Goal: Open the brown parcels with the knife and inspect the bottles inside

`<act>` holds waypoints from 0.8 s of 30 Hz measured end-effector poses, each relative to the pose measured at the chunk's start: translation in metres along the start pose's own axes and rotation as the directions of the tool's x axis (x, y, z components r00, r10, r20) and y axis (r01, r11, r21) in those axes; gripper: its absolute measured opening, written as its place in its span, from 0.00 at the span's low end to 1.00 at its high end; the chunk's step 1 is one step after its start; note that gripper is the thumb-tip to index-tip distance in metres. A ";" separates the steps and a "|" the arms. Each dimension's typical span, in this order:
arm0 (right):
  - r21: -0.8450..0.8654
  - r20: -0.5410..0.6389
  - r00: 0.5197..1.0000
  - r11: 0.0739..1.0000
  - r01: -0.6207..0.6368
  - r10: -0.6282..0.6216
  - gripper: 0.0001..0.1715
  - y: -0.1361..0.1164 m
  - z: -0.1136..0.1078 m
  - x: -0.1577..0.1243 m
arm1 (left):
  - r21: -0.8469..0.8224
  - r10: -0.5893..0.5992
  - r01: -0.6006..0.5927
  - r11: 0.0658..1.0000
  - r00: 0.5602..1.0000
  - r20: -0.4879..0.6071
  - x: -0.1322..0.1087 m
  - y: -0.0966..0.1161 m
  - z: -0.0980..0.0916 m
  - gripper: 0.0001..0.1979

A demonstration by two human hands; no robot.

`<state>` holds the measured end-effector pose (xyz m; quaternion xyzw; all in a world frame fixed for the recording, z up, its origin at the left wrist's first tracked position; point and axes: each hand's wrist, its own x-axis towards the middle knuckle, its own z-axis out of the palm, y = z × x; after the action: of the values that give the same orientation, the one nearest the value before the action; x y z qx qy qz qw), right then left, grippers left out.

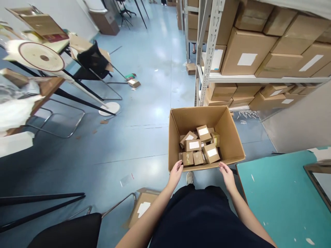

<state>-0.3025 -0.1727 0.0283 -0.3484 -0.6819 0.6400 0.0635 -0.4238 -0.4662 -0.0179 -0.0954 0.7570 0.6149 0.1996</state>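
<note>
A large open cardboard carton (227, 132) stands on the blue floor in front of me, holding several small brown boxes (199, 146) with white labels. My left hand (176, 173) rests at the carton's near edge on the left, fingers curled over the rim. My right hand (227, 175) is at the near edge on the right, fingers loosely apart, touching or just short of the rim. Neither hand holds a small box.
A teal table (279, 199) is at my right. Metal shelving (209, 51) stacked with brown cartons stands behind the carton. Tables and chairs (90, 65) crowd the left. A flat cardboard box (142, 208) lies on the floor by a black chair (69, 230).
</note>
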 end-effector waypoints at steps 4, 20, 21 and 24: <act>-0.059 0.038 0.999 0.998 -0.011 0.013 0.32 -0.002 0.006 0.019 | 0.018 -0.057 0.057 0.998 0.998 -0.039 0.005 -0.018 -0.003 0.18; -0.180 0.333 0.939 0.983 -0.025 0.085 0.34 0.012 0.013 0.149 | 0.150 -0.159 0.208 0.967 0.945 -0.288 0.038 -0.025 0.030 0.17; -0.182 0.347 0.933 0.983 -0.032 0.095 0.34 0.013 0.016 0.157 | 0.139 -0.169 0.215 0.967 0.944 -0.282 0.044 -0.022 0.034 0.17; -0.173 0.358 0.928 0.984 -0.046 0.107 0.33 0.016 0.027 0.176 | 0.098 -0.198 0.230 0.968 0.945 -0.260 0.064 -0.012 0.044 0.17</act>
<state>-0.4421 -0.0981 -0.0537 -0.2537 -0.7173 0.6381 -0.1180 -0.4689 -0.4197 -0.0631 -0.2405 0.7987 0.5231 0.1748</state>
